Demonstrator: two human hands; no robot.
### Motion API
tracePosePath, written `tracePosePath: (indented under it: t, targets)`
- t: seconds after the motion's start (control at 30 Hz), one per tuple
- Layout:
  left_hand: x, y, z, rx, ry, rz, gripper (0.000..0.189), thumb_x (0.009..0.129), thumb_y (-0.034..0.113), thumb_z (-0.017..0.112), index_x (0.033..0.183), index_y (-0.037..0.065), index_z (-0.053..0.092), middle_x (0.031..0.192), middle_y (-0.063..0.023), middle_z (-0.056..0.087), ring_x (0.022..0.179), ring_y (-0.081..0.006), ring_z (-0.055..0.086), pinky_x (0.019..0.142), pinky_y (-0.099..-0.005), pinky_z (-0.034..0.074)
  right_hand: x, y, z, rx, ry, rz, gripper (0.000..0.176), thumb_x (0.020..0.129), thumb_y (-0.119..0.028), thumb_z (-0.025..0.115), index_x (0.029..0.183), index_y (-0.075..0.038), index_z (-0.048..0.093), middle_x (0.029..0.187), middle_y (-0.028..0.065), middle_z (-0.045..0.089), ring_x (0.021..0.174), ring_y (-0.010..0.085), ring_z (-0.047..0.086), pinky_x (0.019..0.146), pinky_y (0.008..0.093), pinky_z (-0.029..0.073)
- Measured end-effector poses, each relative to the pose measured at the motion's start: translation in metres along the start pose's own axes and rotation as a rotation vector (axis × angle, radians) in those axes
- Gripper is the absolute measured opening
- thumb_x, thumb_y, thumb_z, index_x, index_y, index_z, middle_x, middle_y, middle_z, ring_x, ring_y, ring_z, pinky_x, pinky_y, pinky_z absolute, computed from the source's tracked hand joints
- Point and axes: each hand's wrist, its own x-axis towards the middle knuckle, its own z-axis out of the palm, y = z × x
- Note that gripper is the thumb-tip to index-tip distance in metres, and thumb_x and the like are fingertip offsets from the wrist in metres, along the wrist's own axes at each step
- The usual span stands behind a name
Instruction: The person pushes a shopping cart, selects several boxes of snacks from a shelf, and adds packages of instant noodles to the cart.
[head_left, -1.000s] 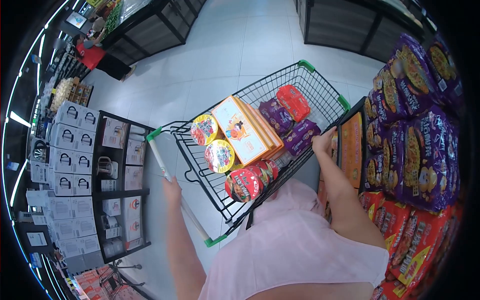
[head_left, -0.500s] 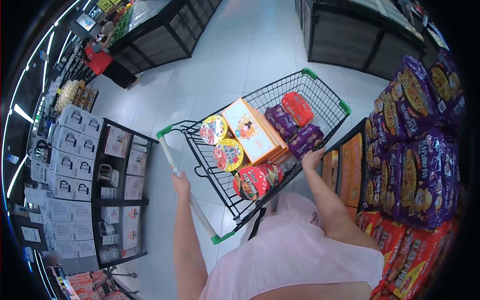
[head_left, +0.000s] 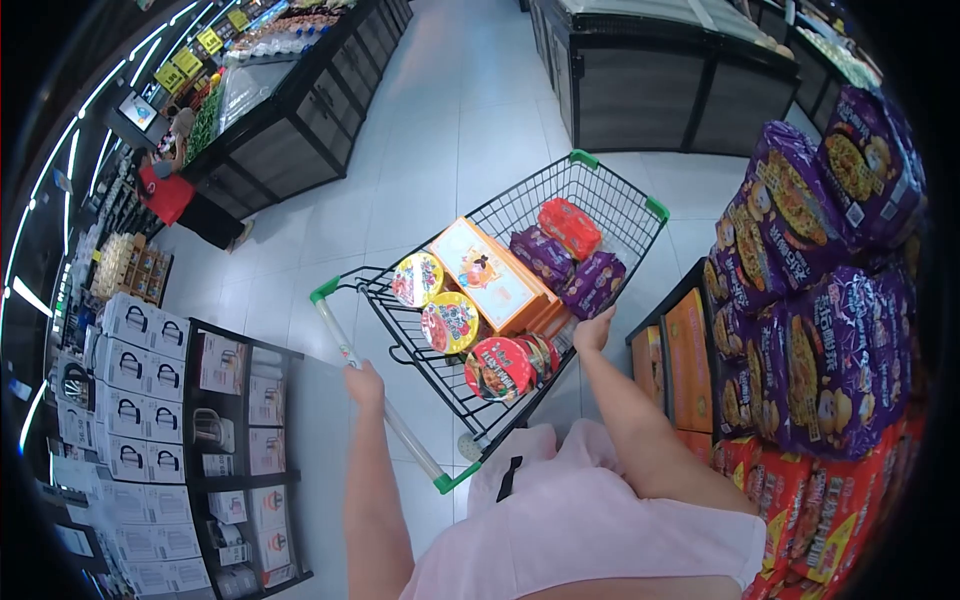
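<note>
A black wire shopping cart point(head_left: 620, 205) with green corners stands on the aisle floor in front of me. My left hand point(head_left: 364, 385) grips its white handle bar point(head_left: 390, 420). My right hand point(head_left: 594, 330) rests on the cart's right rim, fingers curled over the wire. Inside lie round noodle bowls point(head_left: 450, 322), orange flat boxes point(head_left: 488, 275), purple noodle packs point(head_left: 592, 284) and a red pack point(head_left: 569, 227).
Shelves of purple noodle multipacks point(head_left: 820, 300) and red packs point(head_left: 820, 500) stand close on my right. A black rack of white appliance boxes point(head_left: 150, 380) is on my left. Dark display counters point(head_left: 650, 90) lie ahead; a person in red point(head_left: 165, 190) stands far left.
The cart and both hands have shifted slightly left and forward along the aisle; my right hand slid from the cart's far right rim to nearer the basket's rear corner.
</note>
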Motion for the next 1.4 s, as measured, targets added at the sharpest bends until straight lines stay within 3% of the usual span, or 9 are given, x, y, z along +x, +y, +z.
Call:
tracePosePath:
  t: [0.27, 0.4, 0.5, 0.6, 0.7, 0.87, 0.97, 1.3, 1.4]
  targets:
    - [0.035, 0.034, 0.053, -0.250, -0.113, -0.011, 0.048, 0.089, 0.015, 0.055, 0.125, -0.010, 0.036, 0.110, -0.0304, 0.057, 0.101, -0.0440, 0.058, 0.089, -0.0465, 0.045, 0.038, -0.055, -0.013, -0.217, -0.012, 0.159, 0.066, 0.085, -0.012, 0.050, 0.144, -0.006, 0.022, 0.115, 0.0225, 0.061, 0.103, 0.0396, 0.060, 0.089, 0.0486, 0.047]
    - [0.044, 0.072, 0.059, -0.256, -0.060, 0.154, 0.068, 0.087, 0.009, 0.053, 0.141, -0.009, 0.017, 0.130, -0.0336, 0.042, 0.118, -0.0435, 0.047, 0.099, -0.0419, 0.040, 0.052, -0.068, -0.001, -0.211, 0.075, 0.212, 0.038, 0.089, -0.019, 0.047, 0.124, -0.005, 0.041, 0.105, 0.0226, 0.065, 0.099, 0.0402, 0.062, 0.086, 0.0492, 0.048]
    - [0.045, 0.075, 0.071, -0.221, -0.176, 0.311, 0.075, 0.080, 0.004, 0.055, 0.144, -0.007, 0.017, 0.143, -0.0335, 0.023, 0.134, -0.0433, 0.027, 0.108, -0.0472, 0.028, 0.033, -0.062, -0.001, -0.237, 0.070, 0.285, 0.034, 0.094, -0.027, 0.042, 0.118, -0.003, 0.044, 0.105, 0.0240, 0.064, 0.100, 0.0405, 0.062, 0.086, 0.0493, 0.047]
    - [0.041, 0.116, 0.046, 0.100, -0.181, 0.607, 0.069, 0.076, 0.012, 0.061, 0.138, -0.006, 0.036, 0.148, -0.0326, 0.013, 0.138, -0.0471, 0.013, 0.113, -0.0503, 0.016, 0.031, -0.060, 0.017, -0.165, 0.050, 0.282, 0.038, 0.096, -0.031, 0.039, 0.116, 0.000, 0.044, 0.106, 0.0270, 0.062, 0.103, 0.0425, 0.060, 0.088, 0.0502, 0.046]
    - [0.046, 0.129, 0.038, 0.208, -0.321, 0.770, 0.063, 0.073, 0.020, 0.063, 0.130, -0.004, 0.049, 0.147, -0.0329, 0.017, 0.140, -0.0467, 0.010, 0.113, -0.0547, 0.009, -0.008, -0.049, 0.015, -0.180, 0.027, 0.330, 0.038, 0.097, -0.030, 0.037, 0.117, 0.001, 0.045, 0.109, 0.0296, 0.061, 0.105, 0.0443, 0.058, 0.089, 0.0518, 0.045]
    - [0.071, 0.150, 0.053, 0.273, -0.340, 1.014, 0.062, 0.075, 0.030, 0.059, 0.129, 0.001, 0.052, 0.143, -0.0278, 0.032, 0.140, -0.0425, 0.014, 0.112, -0.0575, 0.008, -0.018, -0.027, 0.044, -0.487, -0.013, 0.048, 0.037, 0.097, -0.029, 0.037, 0.118, 0.001, 0.044, 0.103, 0.0287, 0.062, 0.098, 0.0445, 0.060, 0.086, 0.0519, 0.046]
    - [0.081, 0.163, 0.041, 0.364, -0.481, 1.100, 0.063, 0.075, 0.032, 0.059, 0.129, 0.001, 0.052, 0.142, -0.0247, 0.037, 0.139, -0.0396, 0.021, 0.112, -0.0593, 0.008, -0.089, -0.104, 0.020, -0.312, 0.072, 0.370, 0.034, 0.097, -0.026, 0.037, 0.118, 0.000, 0.043, 0.097, 0.0265, 0.064, 0.091, 0.0443, 0.062, 0.083, 0.0518, 0.047]
    - [0.087, 0.229, 0.067, 0.655, -0.694, 1.246, 0.083, 0.077, 0.036, 0.060, 0.142, -0.005, 0.028, 0.146, -0.0260, 0.029, 0.138, -0.0354, 0.025, 0.110, -0.0598, 0.016, -0.044, -0.092, 0.036, -0.366, 0.199, 0.385, 0.028, 0.091, -0.017, 0.040, 0.111, 0.002, 0.045, 0.091, 0.0247, 0.066, 0.088, 0.0412, 0.065, 0.077, 0.0498, 0.050]
    - [0.103, 0.245, 0.060, 0.486, -0.768, 1.257, 0.087, 0.075, 0.033, 0.067, 0.141, -0.006, 0.027, 0.147, -0.0283, 0.025, 0.138, -0.0363, 0.026, 0.107, -0.0602, 0.023, -0.051, -0.106, 0.037, -0.416, 0.182, 0.419, 0.026, 0.091, -0.019, 0.043, 0.108, 0.000, 0.047, 0.088, 0.0233, 0.067, 0.085, 0.0402, 0.065, 0.075, 0.0498, 0.051]
